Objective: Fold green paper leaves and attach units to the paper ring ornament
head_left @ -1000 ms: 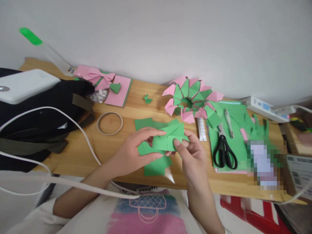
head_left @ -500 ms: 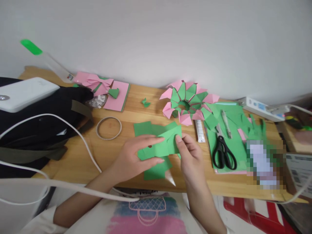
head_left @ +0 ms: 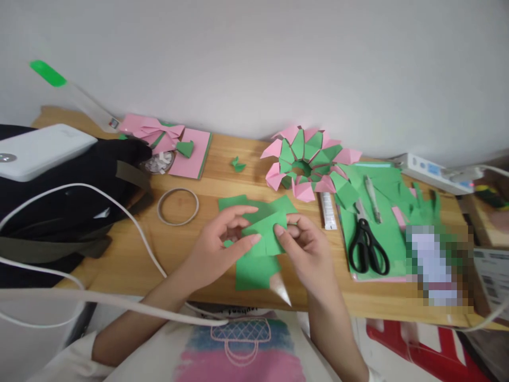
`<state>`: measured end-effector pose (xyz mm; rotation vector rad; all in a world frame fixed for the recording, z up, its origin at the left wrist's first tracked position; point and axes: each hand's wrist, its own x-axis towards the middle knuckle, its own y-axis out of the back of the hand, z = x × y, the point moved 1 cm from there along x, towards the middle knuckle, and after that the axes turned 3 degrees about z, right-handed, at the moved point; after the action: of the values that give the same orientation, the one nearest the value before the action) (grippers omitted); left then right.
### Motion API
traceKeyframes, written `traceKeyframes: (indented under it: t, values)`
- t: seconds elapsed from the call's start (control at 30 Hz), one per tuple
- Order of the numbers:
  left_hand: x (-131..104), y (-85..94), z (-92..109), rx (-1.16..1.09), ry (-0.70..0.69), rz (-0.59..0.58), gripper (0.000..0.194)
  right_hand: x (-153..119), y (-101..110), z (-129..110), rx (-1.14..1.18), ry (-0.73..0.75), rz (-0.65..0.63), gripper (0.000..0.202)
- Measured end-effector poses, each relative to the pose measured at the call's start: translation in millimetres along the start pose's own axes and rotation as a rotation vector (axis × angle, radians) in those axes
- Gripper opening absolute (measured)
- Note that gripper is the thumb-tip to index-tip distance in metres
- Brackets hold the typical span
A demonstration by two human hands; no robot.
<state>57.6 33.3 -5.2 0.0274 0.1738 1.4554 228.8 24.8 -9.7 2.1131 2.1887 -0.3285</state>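
Note:
Between my two hands is a small green sheet of paper (head_left: 265, 233), with a crease line showing on it. My left hand (head_left: 222, 244) pinches its left edge between thumb and fingers. On the right edge, my right hand (head_left: 306, 246) grips it, thumb in front and fingers behind. Below lie several loose green paper pieces (head_left: 254, 275), partly hidden by my hands. Just beyond them stands a ring of folded pink and green paper (head_left: 306, 164), like an open flower.
Black-handled scissors (head_left: 368, 249) lie on green paper at the right, beside a glue tube (head_left: 328, 211). A tape ring (head_left: 177, 207) sits left of my hands. A black bag (head_left: 91, 207) bears a white power bank (head_left: 43, 151). A white cable crosses in front.
My left fingers have closed onto the green sheet's left edge, where before they were spread around it. The sheet has turned and shifted slightly left. My right hand keeps its grip.

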Motion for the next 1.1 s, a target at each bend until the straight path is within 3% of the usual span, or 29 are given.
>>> traceKeyframes:
  t: [0.1,0.17,0.23,0.27,0.33,0.4,0.47,0.53,0.6,0.73,0.8,0.97,1.1]
  values:
    - [4,1.2,-1,-0.064,0.075,-0.01,0.022,-5,3,1,-0.112,0.045,0.058,0.022]
    - [9,4.1,-3,-0.091,0.102,-0.02,0.019,-10,8,-3,-0.374,0.226,0.088,0.047]
    - [14,6.3,-6,-0.062,0.104,-0.097,0.019,-14,12,-8,-0.702,0.443,-0.008,0.069]
    - [17,6.7,-7,-0.017,0.084,-0.156,0.019,-16,14,-10,-0.849,0.538,-0.096,0.069]
    - [23,5.7,-10,0.115,0.003,-0.261,0.02,-18,16,-10,-1.043,0.688,-0.21,0.046]
    - [27,2.6,-14,0.233,-0.084,-0.294,0.018,-19,18,-4,-1.129,0.818,-0.163,0.023]
    - [29,-1.6,-20,0.323,-0.145,-0.269,0.016,-19,19,8,-1.176,0.904,-0.044,0.017]
    - [29,-4.9,-28,0.397,-0.194,-0.228,0.017,-17,22,22,-1.222,0.936,0.022,0.015]
    - [27,-5.7,-36,0.499,-0.29,-0.228,0.017,-15,25,36,-1.246,0.923,0.006,0.014]
    - [22,1.5,-51,0.9,-0.797,-0.432,0.023,-15,31,51,-1.252,0.879,-0.031,0.017]
    - [21,9.3,-56,0.988,-0.957,-0.525,0.027,-17,33,53,-1.248,0.864,-0.024,0.018]
    - [29,25.1,-60,1.086,-1.074,-0.683,0.033,-23,31,54,-1.213,0.84,0.0,0.013]
    - [42,29.3,-57,0.986,-1.078,-0.76,0.031,-24,29,56,-1.139,0.784,0.041,0.01]
